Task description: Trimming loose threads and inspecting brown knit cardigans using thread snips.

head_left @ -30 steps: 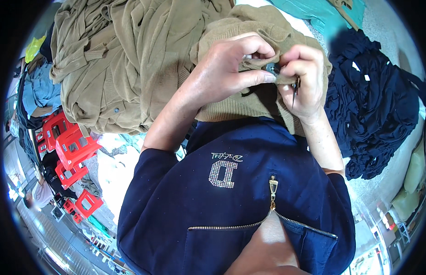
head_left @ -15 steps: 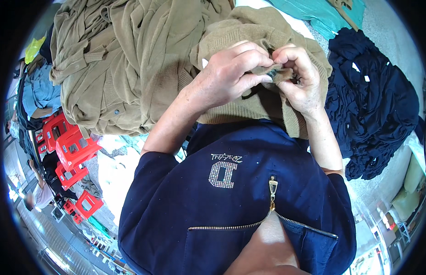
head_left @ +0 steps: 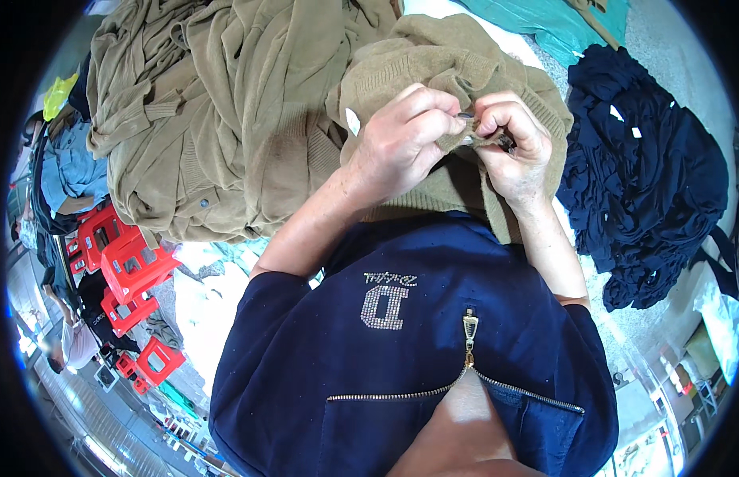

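A brown knit garment [head_left: 433, 52] with ribbed bands lies in front of my chest, its edge bunched between my hands. My left hand [head_left: 405, 141] is closed in a pinch at that edge. A small dark thing [head_left: 465, 115] shows at its fingertips, too small to name. My right hand [head_left: 514, 141] pinches a folded strip of the same garment, with thumb and forefinger close to the left fingertips. Another dark spot sits by the right thumb, partly covered by the fingers. A white tag [head_left: 352, 121] lies on the knit beside my left hand.
Left of the garment spreads a large heap of brown knitwear [head_left: 250, 103], with a button visible on it. A pile of dark navy clothes [head_left: 644, 175] lies at right, teal cloth [head_left: 560, 28] at the far right. Red stools [head_left: 135, 262] and a person [head_left: 71, 346] are at left.
My left fingers have shifted up slightly at the garment's edge, and the small dark thing now shows at their tips. The right hand keeps its pinch. More of the white tag is visible.
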`<state>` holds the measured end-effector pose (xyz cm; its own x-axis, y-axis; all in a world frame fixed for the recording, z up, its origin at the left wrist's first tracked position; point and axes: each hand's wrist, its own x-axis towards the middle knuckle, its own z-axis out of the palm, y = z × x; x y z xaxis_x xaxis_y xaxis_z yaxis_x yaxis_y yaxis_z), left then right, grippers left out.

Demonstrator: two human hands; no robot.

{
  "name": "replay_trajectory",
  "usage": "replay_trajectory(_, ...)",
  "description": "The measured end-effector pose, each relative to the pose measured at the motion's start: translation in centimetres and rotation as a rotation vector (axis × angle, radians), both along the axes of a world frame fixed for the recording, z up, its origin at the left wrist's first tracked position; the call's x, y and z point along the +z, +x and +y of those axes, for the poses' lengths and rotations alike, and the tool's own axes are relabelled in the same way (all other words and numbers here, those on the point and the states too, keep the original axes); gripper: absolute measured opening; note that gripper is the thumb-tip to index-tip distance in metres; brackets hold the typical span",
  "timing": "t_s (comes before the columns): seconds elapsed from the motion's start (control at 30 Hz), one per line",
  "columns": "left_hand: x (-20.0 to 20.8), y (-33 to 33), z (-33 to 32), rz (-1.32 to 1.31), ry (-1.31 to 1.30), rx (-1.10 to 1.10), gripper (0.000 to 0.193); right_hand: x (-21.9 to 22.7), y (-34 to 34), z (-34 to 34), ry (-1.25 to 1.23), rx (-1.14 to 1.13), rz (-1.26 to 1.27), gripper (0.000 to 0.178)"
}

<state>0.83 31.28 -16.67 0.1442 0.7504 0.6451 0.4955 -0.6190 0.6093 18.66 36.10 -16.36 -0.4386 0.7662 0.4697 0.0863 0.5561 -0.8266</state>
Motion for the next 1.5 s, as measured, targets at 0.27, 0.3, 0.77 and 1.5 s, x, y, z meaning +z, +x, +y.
replay_trajectory(0.27, -0.4, -0.6, 0.1, -0.01, -0.086, -0.048, 0.023, -1.3, -0.5, -0.5, -0.218, -0.009, 0.099, 0.023)
replay_trajectory(0.3, -0.1, -0.9, 0.2, -0.022, -0.177, -0.064, 0.028, -1.2, -0.4, -0.6, -0.236, -0.002, 0.113, 0.022)
replay_trajectory(0.77, 1.3, -2.8, 0.3, 0.302, -0.288, -0.209, 0.024, -0.9, -0.8, 0.0, -0.345, 0.123, 0.181, 0.018)
replay_trajectory(1.5, 0.5, -0.9, 0.6, 0.176, 0.056, -0.025, 0.024, -0.5, 0.4, -1.1, -0.146, -0.092, 0.08, 0.019)
